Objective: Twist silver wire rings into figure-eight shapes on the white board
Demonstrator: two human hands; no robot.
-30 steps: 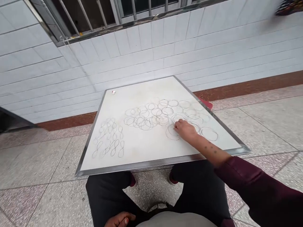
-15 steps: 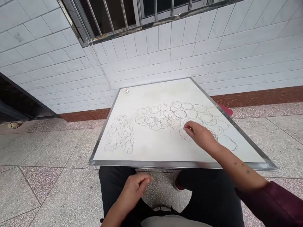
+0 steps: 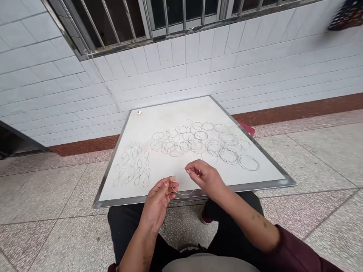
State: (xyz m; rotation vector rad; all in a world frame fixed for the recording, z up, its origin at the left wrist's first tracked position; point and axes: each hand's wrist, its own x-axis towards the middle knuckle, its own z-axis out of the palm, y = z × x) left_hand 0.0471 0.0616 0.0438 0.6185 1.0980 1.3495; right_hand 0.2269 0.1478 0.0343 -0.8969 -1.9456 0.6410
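Observation:
A thin wire ring (image 3: 185, 194) hangs between my hands over the board's front edge. The thumb and fingers of my right hand (image 3: 204, 176) pinch it from the right. My left hand (image 3: 159, 198), palm turned up, has its thumb and fingers closed on the ring's left side. A small beige patch (image 3: 173, 178) shows at a left fingertip; I cannot tell what it is. Many overlapping wire rings (image 3: 200, 136) lie across the middle and right of the white board (image 3: 167, 113). Several twisted figure-eight loops (image 3: 138, 175) lie in rows at its left.
A small white and red object (image 3: 139, 113) sits in the board's far left corner. Metal trim (image 3: 198, 193) edges the board, which is above my knees. Behind stands a white tiled wall (image 3: 159, 83) with a barred window (image 3: 170, 19). Something red (image 3: 247, 128) shows beyond the right edge.
My right hand has come off the spread rings, leftward and toward me, with a ring. My left hand has risen from below the board's edge to meet it. The view has shifted right.

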